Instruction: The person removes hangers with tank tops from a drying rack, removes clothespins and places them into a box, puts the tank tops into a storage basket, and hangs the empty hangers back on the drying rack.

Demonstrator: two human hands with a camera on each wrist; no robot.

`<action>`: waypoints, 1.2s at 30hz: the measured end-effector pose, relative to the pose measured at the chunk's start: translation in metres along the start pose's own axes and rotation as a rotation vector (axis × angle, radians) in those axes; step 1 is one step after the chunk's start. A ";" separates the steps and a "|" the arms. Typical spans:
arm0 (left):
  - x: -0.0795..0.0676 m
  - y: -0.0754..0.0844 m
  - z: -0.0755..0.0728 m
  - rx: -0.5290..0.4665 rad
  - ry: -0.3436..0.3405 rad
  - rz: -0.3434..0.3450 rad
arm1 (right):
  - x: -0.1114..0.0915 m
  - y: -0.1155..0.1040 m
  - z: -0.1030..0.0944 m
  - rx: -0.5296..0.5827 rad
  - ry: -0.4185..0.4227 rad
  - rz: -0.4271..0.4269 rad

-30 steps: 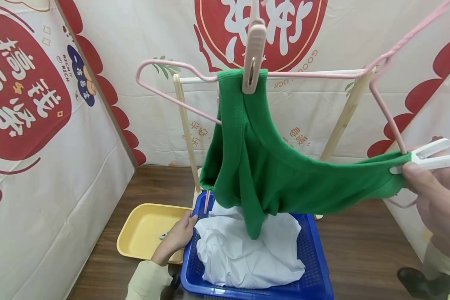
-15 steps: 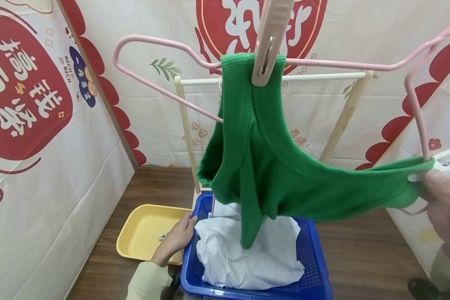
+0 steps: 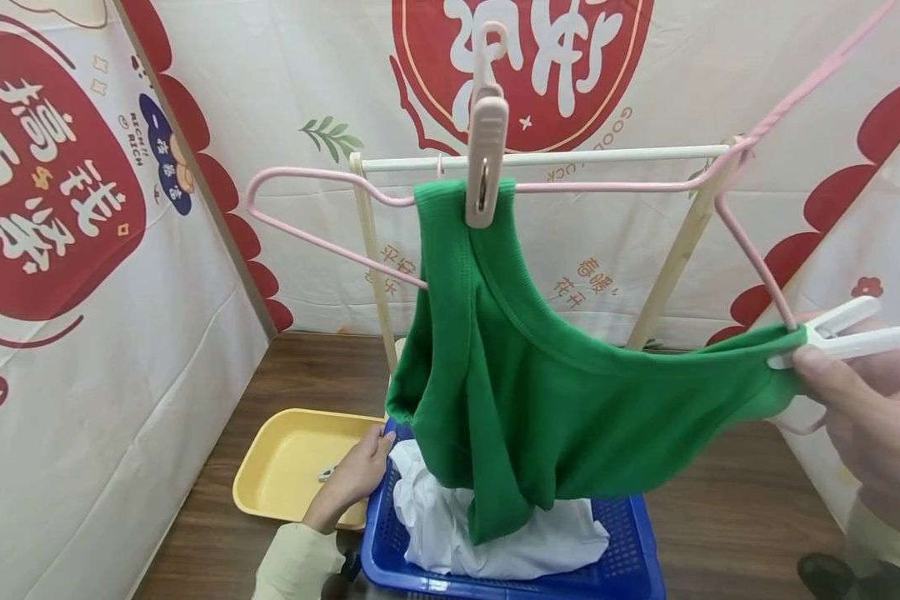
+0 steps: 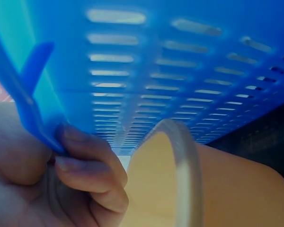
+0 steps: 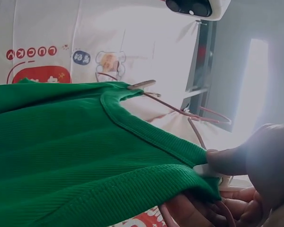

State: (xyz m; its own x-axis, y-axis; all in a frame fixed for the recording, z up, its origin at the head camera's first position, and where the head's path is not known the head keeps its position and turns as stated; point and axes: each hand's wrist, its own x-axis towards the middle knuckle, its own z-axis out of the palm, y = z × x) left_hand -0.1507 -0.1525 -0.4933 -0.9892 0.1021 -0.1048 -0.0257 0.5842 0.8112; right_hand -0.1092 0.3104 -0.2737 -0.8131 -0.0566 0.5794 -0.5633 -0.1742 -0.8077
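Observation:
A ribbed green tank top (image 3: 570, 417) hangs lopsided from a pink hanger (image 3: 607, 187). One strap is clipped to the hanger's bar by a pale pink clothespin (image 3: 486, 158). At the other strap, a white clothespin (image 3: 843, 333) bites the fabric near the hanger's sloping end. My right hand (image 3: 873, 417) pinches the strap and hanger there, thumb against the white clothespin; in the right wrist view the fingers (image 5: 189, 210) curl beneath the cloth. My left hand (image 3: 356, 471) grips the left rim of a blue basket (image 3: 630, 567), fingers curled over its edge in the left wrist view.
White cloth (image 3: 457, 533) lies in the basket, partly hidden behind the tank top. Left of it, a yellow tray (image 3: 270, 475) holds a small clip (image 3: 326, 472). Behind stands a wooden rack with a white rail (image 3: 570, 156). Printed fabric walls (image 3: 195, 400) enclose the table.
The hanger and tank top swung nearer and up to the right, then back left and lower, now covering more of the basket. My left hand has stayed on the rim.

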 end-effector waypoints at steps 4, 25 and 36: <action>-0.001 0.000 0.001 -0.016 0.002 0.004 | 0.000 0.000 0.006 -0.040 -0.063 -0.003; 0.000 -0.003 0.000 -0.005 -0.016 0.011 | -0.007 0.006 0.014 -0.370 -0.093 0.257; 0.002 -0.003 -0.002 -0.022 -0.025 -0.003 | -0.010 0.020 0.018 -0.297 -0.116 0.249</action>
State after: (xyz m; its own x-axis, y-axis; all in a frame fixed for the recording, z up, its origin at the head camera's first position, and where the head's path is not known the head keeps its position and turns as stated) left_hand -0.1526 -0.1560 -0.4951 -0.9852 0.1206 -0.1217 -0.0324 0.5666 0.8233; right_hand -0.1094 0.2899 -0.2938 -0.9176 -0.1743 0.3572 -0.3832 0.1497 -0.9115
